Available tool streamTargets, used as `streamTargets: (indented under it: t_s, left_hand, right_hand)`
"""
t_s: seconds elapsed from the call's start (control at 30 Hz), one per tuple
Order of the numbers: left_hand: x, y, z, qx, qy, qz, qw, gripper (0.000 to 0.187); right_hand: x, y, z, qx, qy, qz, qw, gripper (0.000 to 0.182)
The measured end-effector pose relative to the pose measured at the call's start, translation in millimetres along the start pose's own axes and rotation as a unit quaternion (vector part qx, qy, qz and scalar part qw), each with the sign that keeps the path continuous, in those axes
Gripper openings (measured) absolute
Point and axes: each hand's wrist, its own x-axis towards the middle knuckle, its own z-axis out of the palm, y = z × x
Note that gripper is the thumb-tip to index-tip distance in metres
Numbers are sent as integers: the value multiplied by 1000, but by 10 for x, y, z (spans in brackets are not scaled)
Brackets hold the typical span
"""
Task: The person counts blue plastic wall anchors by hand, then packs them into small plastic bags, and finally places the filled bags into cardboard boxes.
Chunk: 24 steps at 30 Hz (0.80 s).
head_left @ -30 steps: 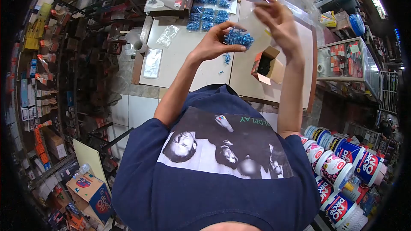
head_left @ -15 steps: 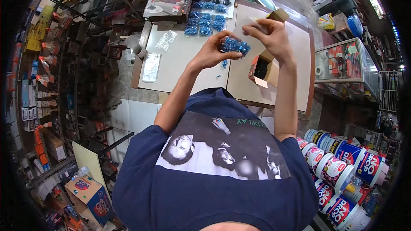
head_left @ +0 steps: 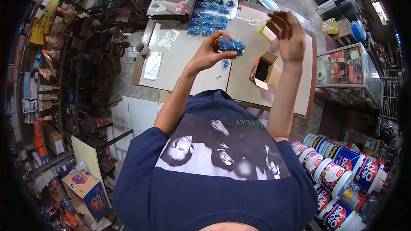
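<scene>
Over the table (head_left: pixel 188 75), a clear bag of blue pieces (head_left: pixel 233 47) in the left hand (head_left: pixel 207 54).
Thumb and fingers pinch its filled end, probably steadying it; near the loose end, the right hand (head_left: pixel 292 40) has bent fingers, pinching or not I can't tell.

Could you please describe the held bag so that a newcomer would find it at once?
Find the pale table beyond the person's dark shirt. Above it, the left grip holds a clear bag of blue pieces. Unlike the similar bags lying in rows farther back, this one is held up off the table.
</scene>
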Motion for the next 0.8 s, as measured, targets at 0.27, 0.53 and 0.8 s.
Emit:
streamTargets:
  t_s: [0.27, 0.53, 0.8]
  left_hand:
    - [-41, -55, -51, 51, -4, 17, 999, 42]
    - [-85, 39, -18, 18, 23, -21, 999, 41]
    - [-93, 30, -66, 58, 17, -30, 998, 42]
  right_hand:
    - [-196, 430, 70, -301, -95, 109, 942, 22]
    - [-16, 198, 64, -108, -37, 1, 993, 31]
    - [-93, 252, 99, -308, -111, -3, 945, 32]
